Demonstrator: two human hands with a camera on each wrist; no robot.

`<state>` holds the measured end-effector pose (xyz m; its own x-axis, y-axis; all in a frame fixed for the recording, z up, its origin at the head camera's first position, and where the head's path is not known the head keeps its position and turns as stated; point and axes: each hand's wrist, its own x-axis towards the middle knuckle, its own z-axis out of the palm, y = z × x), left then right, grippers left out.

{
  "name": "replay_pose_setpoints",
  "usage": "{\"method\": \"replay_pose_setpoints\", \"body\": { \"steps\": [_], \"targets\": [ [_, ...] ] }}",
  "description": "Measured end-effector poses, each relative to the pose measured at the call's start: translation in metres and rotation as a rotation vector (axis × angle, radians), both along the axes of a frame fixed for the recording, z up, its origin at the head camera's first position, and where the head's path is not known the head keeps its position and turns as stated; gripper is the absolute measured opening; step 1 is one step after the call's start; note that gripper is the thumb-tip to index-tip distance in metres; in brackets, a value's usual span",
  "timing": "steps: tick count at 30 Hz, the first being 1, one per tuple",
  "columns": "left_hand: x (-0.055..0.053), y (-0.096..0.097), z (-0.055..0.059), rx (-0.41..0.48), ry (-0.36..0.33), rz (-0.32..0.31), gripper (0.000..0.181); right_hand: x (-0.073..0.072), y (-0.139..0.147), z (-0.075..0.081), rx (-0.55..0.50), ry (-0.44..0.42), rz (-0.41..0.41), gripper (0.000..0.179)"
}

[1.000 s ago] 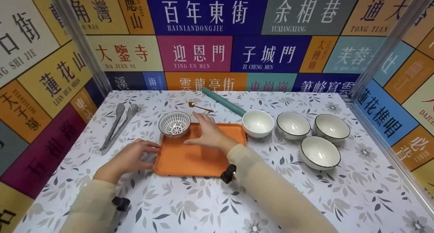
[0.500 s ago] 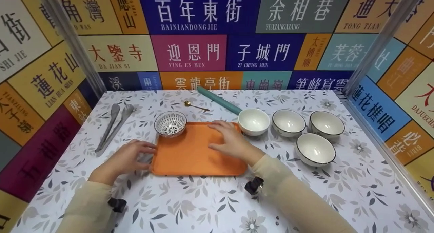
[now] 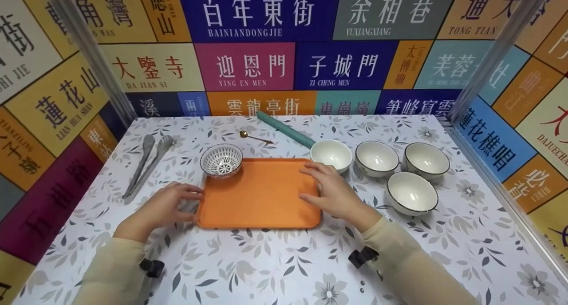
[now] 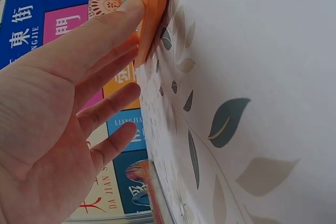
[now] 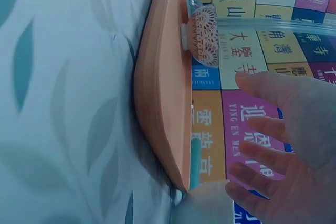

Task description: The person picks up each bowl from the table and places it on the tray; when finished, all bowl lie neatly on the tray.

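An orange tray (image 3: pixel 262 198) lies flat mid-table, with a black-and-white patterned bowl (image 3: pixel 221 161) at its far left corner. My left hand (image 3: pixel 162 207) is at the tray's left edge, fingers extended and spread; in the left wrist view the thumb and nearer fingers reach its rim. My right hand (image 3: pixel 335 192) hovers above the tray's right edge, fingers loosely bent and holding nothing. In the right wrist view, a gap shows between its fingertips and the tray. Just beyond the right hand is a plain white bowl (image 3: pixel 331 155), partly hidden by it.
Three dark-rimmed bowls, a far-left one (image 3: pixel 377 157), a far-right one (image 3: pixel 427 158) and a nearer one (image 3: pixel 412 193), stand at the right. A small gold spoon (image 3: pixel 256 138) and a green stick (image 3: pixel 284 128) lie behind the tray. Grey utensils (image 3: pixel 146 167) lie at left.
My right hand has moved right, away from the patterned bowl, across the tray to its right edge. The patterned bowl stays at the far left corner. My left hand keeps its place.
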<state>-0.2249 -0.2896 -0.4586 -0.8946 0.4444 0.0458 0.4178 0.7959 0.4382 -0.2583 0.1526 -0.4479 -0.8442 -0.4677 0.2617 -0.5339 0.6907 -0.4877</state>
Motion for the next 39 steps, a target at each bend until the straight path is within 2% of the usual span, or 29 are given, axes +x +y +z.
{"method": "replay_pose_setpoints", "body": {
  "steps": [8, 16, 25, 31, 39],
  "targets": [
    [0.0, -0.002, -0.002, -0.012, -0.014, 0.008, 0.051, 0.013, 0.04, 0.005, -0.046, 0.01, -0.056, 0.06],
    [-0.001, -0.002, 0.001, -0.017, 0.002, -0.004, 0.052, 0.019, 0.091, 0.006, -0.025, 0.021, -0.105, 0.058],
    [0.0, -0.002, 0.0, -0.026, 0.024, -0.018, 0.052, 0.024, 0.135, 0.015, 0.004, 0.098, -0.168, 0.058],
    [0.001, -0.001, -0.001, -0.014, 0.001, 0.0, 0.053, 0.027, 0.16, 0.021, 0.066, 0.062, -0.241, 0.065],
    [0.0, 0.0, 0.0, -0.016, -0.001, 0.002, 0.053, 0.032, 0.188, 0.021, 0.143, 0.015, -0.323, 0.08]
  ]
}}
